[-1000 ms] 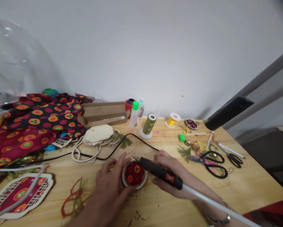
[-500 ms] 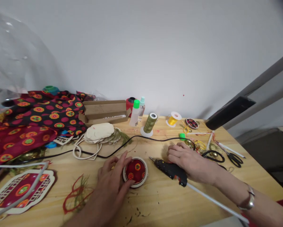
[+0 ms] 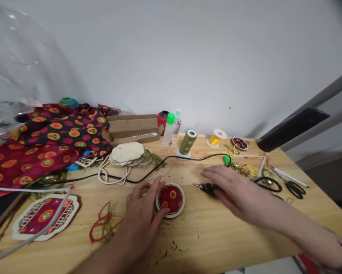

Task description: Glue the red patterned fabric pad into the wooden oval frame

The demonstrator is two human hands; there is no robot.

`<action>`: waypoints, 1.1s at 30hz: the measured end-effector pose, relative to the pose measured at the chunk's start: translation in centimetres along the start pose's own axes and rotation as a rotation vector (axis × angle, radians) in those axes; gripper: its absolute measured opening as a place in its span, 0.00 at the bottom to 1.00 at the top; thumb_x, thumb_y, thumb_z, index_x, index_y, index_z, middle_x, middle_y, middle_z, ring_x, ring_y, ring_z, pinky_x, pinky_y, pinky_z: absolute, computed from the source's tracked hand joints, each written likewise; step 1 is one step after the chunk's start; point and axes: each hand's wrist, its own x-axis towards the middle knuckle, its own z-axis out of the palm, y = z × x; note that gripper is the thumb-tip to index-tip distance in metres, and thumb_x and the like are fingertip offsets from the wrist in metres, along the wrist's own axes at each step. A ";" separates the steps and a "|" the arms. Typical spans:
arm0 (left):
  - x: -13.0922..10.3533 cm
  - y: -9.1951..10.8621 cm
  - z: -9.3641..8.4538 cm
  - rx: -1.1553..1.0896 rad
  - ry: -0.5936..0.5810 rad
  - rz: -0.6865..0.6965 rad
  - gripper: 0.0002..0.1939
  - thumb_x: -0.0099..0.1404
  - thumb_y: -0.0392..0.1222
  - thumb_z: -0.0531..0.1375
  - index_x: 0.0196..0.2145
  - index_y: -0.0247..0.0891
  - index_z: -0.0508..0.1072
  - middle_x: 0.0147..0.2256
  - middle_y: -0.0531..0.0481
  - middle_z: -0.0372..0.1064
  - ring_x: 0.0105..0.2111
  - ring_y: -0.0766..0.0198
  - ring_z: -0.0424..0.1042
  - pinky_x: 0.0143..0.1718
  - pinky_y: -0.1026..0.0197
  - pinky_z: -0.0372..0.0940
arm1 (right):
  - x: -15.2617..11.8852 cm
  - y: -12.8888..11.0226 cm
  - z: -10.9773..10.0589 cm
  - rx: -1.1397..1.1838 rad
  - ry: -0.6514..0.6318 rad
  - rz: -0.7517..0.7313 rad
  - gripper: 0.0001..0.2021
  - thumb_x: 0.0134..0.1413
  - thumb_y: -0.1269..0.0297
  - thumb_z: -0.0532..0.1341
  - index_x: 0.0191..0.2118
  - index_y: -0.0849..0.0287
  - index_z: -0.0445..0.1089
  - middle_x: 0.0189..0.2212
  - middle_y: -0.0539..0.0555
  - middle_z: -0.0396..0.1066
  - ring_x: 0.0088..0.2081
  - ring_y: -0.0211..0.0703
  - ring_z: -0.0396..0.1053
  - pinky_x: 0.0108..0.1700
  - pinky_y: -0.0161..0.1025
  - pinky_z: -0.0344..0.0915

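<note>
A round disc (image 3: 172, 199) with a pale rim and dark red patterned fabric lies on the wooden table. My left hand (image 3: 143, 215) grips its left side, with fingers at the upper edge and the thumb on the lower front. To the right, a black glue gun (image 3: 207, 188) lies with its metal nozzle pointing left at the disc. My right hand (image 3: 235, 190) is over the glue gun's body with fingers stretched out, hiding most of it; whether the palm touches it is unclear. Dark specks lie on the table in front of the disc.
A black cable crosses behind my hands. Farther back are a cardboard box (image 3: 133, 131), a green-capped bottle (image 3: 169, 131), an olive thread spool (image 3: 188, 142) and a yellow spool (image 3: 215, 139). Patterned fabric (image 3: 62, 131) and a shaped panel (image 3: 46, 217) lie left, scissors (image 3: 295, 188) right.
The view has shifted slightly. My right hand has moved over the glue gun, which lies turned and mostly covered. My left hand remains on the disc.
</note>
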 end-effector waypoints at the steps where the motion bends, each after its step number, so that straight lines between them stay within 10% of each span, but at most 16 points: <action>1: 0.0 0.1 -0.2 -0.011 0.022 -0.005 0.31 0.64 0.38 0.54 0.62 0.42 0.46 0.52 0.45 0.69 0.52 0.47 0.58 0.51 0.40 0.56 | 0.0 -1.5 0.6 0.083 0.045 0.023 0.23 0.57 0.70 0.54 0.59 0.57 0.56 0.57 0.59 0.61 0.58 0.49 0.58 0.57 0.48 0.61; 8: 0.3 0.6 -2.4 -0.195 0.356 -0.148 0.21 0.67 0.37 0.49 0.57 0.43 0.54 0.52 0.46 0.66 0.54 0.56 0.60 0.55 0.49 0.55 | 2.8 -7.7 6.4 0.133 0.201 0.066 0.42 0.43 0.53 0.68 0.60 0.69 0.54 0.56 0.68 0.61 0.63 0.67 0.41 0.60 0.62 0.50; 17: -4.6 -2.6 -3.2 0.292 0.149 0.123 0.07 0.59 0.38 0.59 0.37 0.43 0.72 0.44 0.45 0.72 0.46 0.46 0.63 0.46 0.42 0.59 | 4.0 -8.5 6.8 0.146 0.160 0.199 0.41 0.42 0.55 0.67 0.60 0.69 0.55 0.55 0.65 0.62 0.62 0.65 0.41 0.60 0.60 0.47; 22: -5.6 -4.0 -4.1 0.486 0.312 0.144 0.07 0.62 0.34 0.55 0.35 0.38 0.72 0.39 0.39 0.74 0.43 0.43 0.64 0.42 0.38 0.61 | 4.0 -8.5 7.1 0.138 0.157 0.215 0.41 0.42 0.56 0.67 0.61 0.69 0.55 0.54 0.65 0.63 0.61 0.65 0.44 0.61 0.58 0.46; 33: -3.2 0.7 -4.8 0.137 0.455 0.258 0.19 0.59 0.24 0.56 0.48 0.34 0.67 0.53 0.39 0.63 0.54 0.52 0.61 0.55 0.50 0.57 | 4.4 -8.3 7.5 0.161 0.215 0.182 0.39 0.40 0.60 0.66 0.59 0.69 0.56 0.50 0.65 0.64 0.56 0.61 0.51 0.58 0.56 0.53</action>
